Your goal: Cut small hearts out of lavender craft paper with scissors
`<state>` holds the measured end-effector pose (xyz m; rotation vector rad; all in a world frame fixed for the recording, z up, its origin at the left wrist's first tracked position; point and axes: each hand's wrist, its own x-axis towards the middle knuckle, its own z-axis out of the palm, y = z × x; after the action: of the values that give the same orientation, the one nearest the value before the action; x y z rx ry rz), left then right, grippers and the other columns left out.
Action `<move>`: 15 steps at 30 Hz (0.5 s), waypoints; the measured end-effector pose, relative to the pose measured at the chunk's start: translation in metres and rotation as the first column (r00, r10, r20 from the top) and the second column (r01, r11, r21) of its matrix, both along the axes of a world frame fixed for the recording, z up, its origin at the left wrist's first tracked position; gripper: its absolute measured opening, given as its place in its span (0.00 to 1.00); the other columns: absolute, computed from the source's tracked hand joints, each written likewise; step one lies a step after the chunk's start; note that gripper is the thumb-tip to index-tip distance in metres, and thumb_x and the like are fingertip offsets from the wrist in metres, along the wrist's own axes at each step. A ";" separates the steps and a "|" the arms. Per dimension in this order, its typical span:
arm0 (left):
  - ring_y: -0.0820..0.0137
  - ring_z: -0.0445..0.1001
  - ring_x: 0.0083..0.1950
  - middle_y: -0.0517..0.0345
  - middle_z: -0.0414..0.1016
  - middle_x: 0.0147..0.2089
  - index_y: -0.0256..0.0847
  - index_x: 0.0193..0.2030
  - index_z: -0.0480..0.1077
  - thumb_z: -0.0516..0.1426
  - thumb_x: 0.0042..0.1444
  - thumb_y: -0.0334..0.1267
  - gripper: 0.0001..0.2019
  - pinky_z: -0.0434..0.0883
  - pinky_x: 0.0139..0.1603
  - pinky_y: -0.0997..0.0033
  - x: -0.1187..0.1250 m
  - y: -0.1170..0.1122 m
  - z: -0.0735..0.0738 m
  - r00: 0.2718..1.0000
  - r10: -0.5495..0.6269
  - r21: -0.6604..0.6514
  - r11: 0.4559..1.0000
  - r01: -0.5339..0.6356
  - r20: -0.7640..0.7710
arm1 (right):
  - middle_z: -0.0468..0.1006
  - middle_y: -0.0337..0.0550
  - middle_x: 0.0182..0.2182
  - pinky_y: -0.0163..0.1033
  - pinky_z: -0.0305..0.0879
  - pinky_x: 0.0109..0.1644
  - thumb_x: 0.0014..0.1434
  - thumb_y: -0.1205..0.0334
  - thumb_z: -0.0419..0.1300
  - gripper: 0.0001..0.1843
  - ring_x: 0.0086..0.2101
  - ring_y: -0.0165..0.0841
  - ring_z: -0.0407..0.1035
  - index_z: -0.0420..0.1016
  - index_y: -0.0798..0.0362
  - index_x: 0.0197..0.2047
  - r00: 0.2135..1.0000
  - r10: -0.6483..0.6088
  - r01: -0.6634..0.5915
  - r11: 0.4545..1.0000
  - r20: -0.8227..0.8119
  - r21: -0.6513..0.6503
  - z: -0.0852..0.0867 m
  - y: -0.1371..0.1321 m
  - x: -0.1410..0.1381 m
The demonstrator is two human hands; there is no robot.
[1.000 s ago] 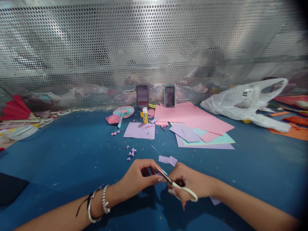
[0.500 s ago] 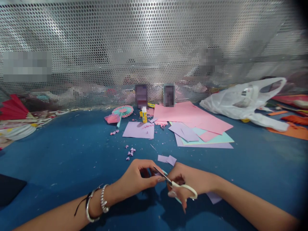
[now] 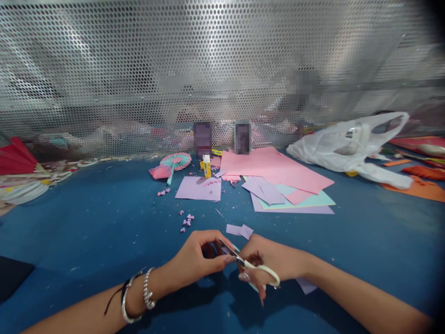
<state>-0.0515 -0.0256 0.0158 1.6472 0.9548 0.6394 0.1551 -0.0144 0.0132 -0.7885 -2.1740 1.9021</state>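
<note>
My right hand [image 3: 269,260] is closed on a pair of scissors [image 3: 266,271] with cream handles, its fingers through the loops. The blades point left, toward the fingertips of my left hand [image 3: 208,254]. A small piece of lilac paper [image 3: 225,250] is pinched between my left thumb and fingers, mostly hidden, with the blades right at it. Just beyond the hands lie two small lilac paper pieces [image 3: 239,230]. Several tiny folded lilac paper shapes [image 3: 187,221] rest farther left. Part of another lilac sheet [image 3: 306,285] shows under my right wrist.
A lilac sheet [image 3: 194,189], a glue stick [image 3: 207,167] and pleated paper fans [image 3: 175,161] stand farther back. Large pink paper [image 3: 278,167] overlaps other sheets. A white plastic bag [image 3: 327,146] is at right, a red fan [image 3: 17,157] at left. Perforated metal [image 3: 139,69] closes the back.
The whole view has shifted slightly. Both hands keep nearly the same pose, with the scissors still at the paper; the handles look a little closer together.
</note>
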 end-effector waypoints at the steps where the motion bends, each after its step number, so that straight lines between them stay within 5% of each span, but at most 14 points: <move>1: 0.76 0.65 0.27 0.57 0.71 0.30 0.35 0.37 0.72 0.59 0.50 0.43 0.13 0.62 0.27 0.78 0.000 0.000 0.000 1.000 -0.003 0.006 1.000 0.003 -0.009 | 0.70 0.36 0.16 0.24 0.53 0.16 0.55 0.59 0.55 0.17 0.14 0.20 0.60 0.63 0.58 0.19 1.000 0.002 -0.002 1.000 -0.001 0.001 0.000 0.000 0.000; 15: 0.78 0.62 0.24 0.57 0.71 0.28 0.36 0.36 0.75 0.59 0.49 0.45 0.13 0.58 0.23 0.79 0.000 0.001 -0.003 0.999 -0.003 0.047 0.999 0.005 -0.042 | 0.68 0.34 0.16 0.24 0.53 0.16 0.51 0.66 0.54 0.10 0.14 0.20 0.59 0.64 0.58 0.20 1.000 0.023 -0.023 0.999 -0.009 -0.026 -0.005 0.001 0.002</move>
<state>-0.0513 -0.0249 0.0133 1.7095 0.9728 0.6315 0.1572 -0.0130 0.0081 -0.7617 -2.1672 1.9445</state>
